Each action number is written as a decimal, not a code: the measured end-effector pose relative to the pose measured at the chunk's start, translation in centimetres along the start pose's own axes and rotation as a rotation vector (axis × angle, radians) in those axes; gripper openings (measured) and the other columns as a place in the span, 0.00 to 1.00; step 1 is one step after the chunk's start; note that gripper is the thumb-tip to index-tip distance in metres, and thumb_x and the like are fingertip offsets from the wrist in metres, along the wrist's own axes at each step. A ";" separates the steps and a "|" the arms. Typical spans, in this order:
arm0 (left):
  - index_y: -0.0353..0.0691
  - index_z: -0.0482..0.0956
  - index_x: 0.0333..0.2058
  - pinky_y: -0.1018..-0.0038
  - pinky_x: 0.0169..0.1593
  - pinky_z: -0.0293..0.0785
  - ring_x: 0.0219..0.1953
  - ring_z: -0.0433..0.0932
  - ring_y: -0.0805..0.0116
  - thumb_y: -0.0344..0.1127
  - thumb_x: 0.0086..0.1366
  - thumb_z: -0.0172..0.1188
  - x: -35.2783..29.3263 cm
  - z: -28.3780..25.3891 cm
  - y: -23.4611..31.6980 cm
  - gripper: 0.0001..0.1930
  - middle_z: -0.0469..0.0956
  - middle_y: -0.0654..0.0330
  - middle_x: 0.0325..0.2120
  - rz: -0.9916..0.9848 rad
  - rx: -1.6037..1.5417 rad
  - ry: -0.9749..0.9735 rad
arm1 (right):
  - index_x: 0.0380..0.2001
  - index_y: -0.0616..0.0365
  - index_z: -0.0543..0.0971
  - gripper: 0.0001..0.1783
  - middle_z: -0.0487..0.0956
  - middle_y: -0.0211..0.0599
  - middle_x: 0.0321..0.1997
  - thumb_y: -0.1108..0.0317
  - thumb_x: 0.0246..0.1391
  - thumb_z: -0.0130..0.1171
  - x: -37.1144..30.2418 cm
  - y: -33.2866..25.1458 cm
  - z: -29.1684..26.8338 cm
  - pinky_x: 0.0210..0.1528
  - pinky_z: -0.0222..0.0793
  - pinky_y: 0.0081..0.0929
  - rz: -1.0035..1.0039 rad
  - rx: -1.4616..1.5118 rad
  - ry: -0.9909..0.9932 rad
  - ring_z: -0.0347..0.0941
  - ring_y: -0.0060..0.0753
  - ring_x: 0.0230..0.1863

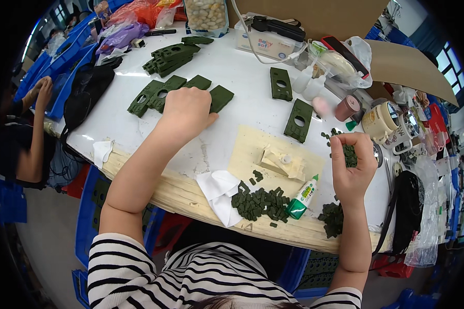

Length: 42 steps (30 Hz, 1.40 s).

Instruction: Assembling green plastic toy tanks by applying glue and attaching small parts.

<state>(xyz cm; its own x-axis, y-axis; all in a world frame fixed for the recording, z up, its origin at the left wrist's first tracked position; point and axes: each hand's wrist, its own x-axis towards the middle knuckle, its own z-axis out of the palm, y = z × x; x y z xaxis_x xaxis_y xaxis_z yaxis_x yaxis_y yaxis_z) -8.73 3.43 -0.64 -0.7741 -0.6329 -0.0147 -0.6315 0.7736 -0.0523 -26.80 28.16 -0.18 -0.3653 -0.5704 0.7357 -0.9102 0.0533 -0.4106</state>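
Left hand at green plates toward table's left edge, finger state indiscernible; right hand: thumb-forefinger narrow.

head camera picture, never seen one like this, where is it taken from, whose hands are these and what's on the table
There's no machine here: a wide fisheye camera on a person's head looks down, so straight edges bend. The bare left hand and right hand are the wearer's. On the white table lie flat green parts, some with round holes; the left hand is over one group. Small dark green pieces lie in heaps, one just behind the curled right hand. Near them are a green-and-white bottle and a white cloth. Whether either hand holds anything, I can't tell.
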 end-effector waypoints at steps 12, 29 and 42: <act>0.40 0.77 0.34 0.69 0.34 0.74 0.30 0.78 0.63 0.42 0.61 0.62 2.7 0.0 -4.5 0.11 0.79 0.59 0.27 -0.029 -0.429 0.788 | 0.24 0.59 0.77 0.05 0.76 0.31 0.23 0.76 0.47 0.64 0.4 0.0 -0.5 0.34 0.62 0.27 -0.008 0.013 -0.022 0.69 0.32 0.25; 0.34 0.74 0.48 0.62 0.51 0.69 0.45 0.75 0.48 0.48 0.68 0.52 0.7 2.0 -6.6 0.22 0.77 0.45 0.41 -0.137 -0.453 0.462 | 0.36 0.52 0.81 0.21 0.72 0.35 0.41 0.81 0.33 0.65 -0.2 -2.5 -3.8 0.46 0.69 0.34 -0.110 -0.015 -1.072 0.69 0.39 0.47; 0.37 0.69 0.54 0.42 0.65 0.47 0.58 0.66 0.45 0.58 0.68 0.44 -1.4 4.0 -1.2 0.30 0.71 0.43 0.51 -0.016 -0.130 0.287 | 0.35 0.50 0.82 0.20 0.72 0.35 0.39 0.80 0.33 0.64 -0.4 -3.2 -3.8 0.45 0.68 0.34 -0.068 -0.080 -1.108 0.70 0.39 0.44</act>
<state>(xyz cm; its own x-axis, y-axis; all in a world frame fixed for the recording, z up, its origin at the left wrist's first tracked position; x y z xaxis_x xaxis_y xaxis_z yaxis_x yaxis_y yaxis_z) -6.70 3.29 -4.60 -0.7334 -0.6246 0.2684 -0.6297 0.7729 0.0778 -24.53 31.30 2.88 0.0258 -0.9885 -0.1491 -0.9463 0.0239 -0.3223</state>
